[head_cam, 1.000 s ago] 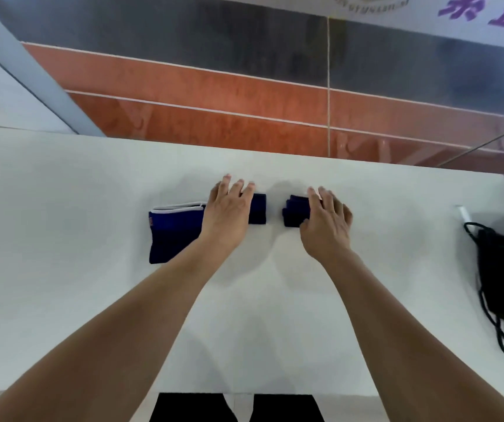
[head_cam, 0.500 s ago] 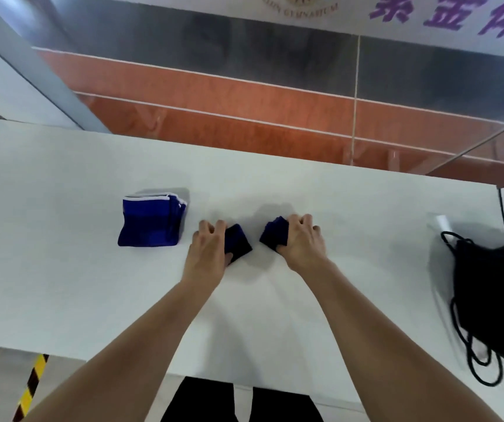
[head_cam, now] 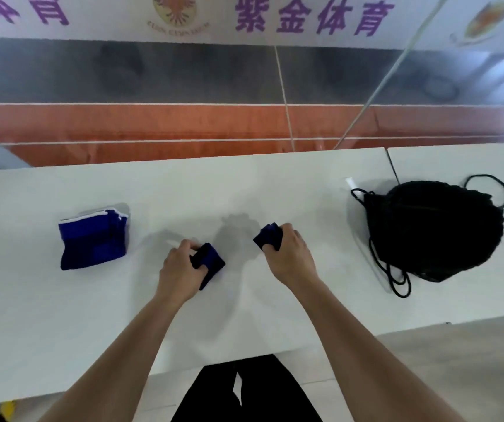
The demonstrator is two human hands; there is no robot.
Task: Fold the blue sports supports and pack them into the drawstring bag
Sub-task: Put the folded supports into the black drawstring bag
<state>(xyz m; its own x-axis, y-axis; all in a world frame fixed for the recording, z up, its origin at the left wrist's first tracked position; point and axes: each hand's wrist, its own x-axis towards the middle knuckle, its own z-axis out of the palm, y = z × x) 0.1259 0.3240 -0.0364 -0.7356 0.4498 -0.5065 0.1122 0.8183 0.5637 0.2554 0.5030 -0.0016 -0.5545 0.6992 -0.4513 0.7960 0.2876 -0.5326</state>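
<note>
My left hand [head_cam: 180, 271] grips a small folded blue support [head_cam: 211, 264] near the middle of the white table [head_cam: 244, 184]. My right hand [head_cam: 290, 254] grips a second small folded blue support [head_cam: 267, 237], held slightly above the surface. A larger folded blue support with white trim [head_cam: 92, 239] lies on the table at the left, apart from both hands. The black drawstring bag [head_cam: 436, 229] sits crumpled at the right, its cords [head_cam: 393, 278] trailing toward the front edge.
A small white object [head_cam: 352, 182] lies just left of the bag. A seam [head_cam: 392, 166] splits the table near the bag. Beyond the far edge is an orange and grey floor. My dark trousers [head_cam: 244, 391] show below the near edge.
Both hands have closed on the small supports and drawn them apart and toward me. The view has shifted, so the bag shows fully at the right.
</note>
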